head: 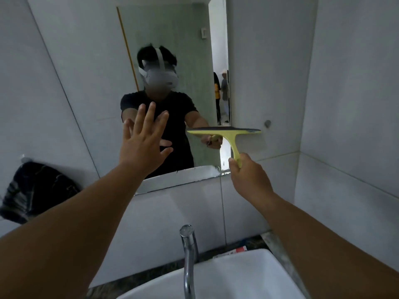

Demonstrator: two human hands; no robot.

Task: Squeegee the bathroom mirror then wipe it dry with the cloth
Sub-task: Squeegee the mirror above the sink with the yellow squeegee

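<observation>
Fingers of the right hand (248, 178) curl round the yellow squeegee (226, 134) handle, its blade above them on the mirror (172, 39); left hand (143, 143) fingers spread flat, leftward

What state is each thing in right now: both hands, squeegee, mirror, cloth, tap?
Left hand: open, fingers spread, at the mirror glass.
Right hand: grips the squeegee handle.
Squeegee: blade level, against the mirror's lower right, one end past the edge.
Mirror: mounted on the wall; wetness cannot be told.
Dark cloth: hanging at left, untouched.
Tap: no water running.
</observation>
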